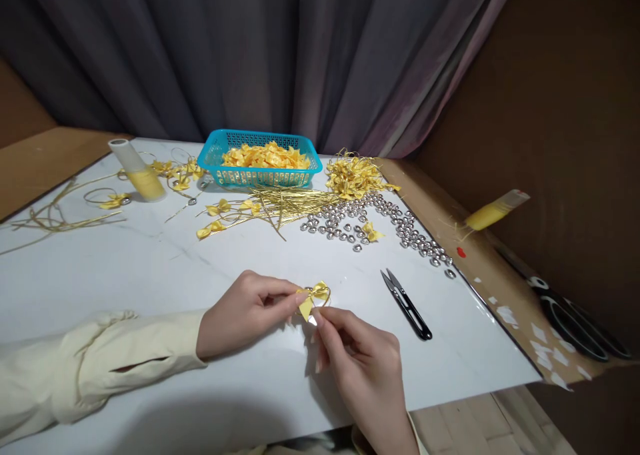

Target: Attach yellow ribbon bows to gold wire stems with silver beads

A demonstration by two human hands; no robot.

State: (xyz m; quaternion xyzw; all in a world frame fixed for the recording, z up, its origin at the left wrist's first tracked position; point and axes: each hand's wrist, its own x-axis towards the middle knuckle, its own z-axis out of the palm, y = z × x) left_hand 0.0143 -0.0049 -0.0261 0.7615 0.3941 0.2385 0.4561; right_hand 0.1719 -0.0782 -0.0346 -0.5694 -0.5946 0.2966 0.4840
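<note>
A small yellow ribbon bow (313, 296) with a loop of gold cord sits between both hands just above the white table top (150, 275). My left hand (245, 311) pinches the bow from the left with thumb and forefinger. From below right, my right hand (357, 361) holds the bow's lower tail with its fingertips. Black thread snips (407, 305) lie on the table just right of the hands.
A blue basket (260, 158) of yellow bows stands at the back. Gold cords (280, 205), finished bows (215, 218), a pile of corded bows (353, 175) and several silver beads (380, 225) lie ahead. Glue bottles (137, 171) (493, 211) and large scissors (570, 315) lie at the sides.
</note>
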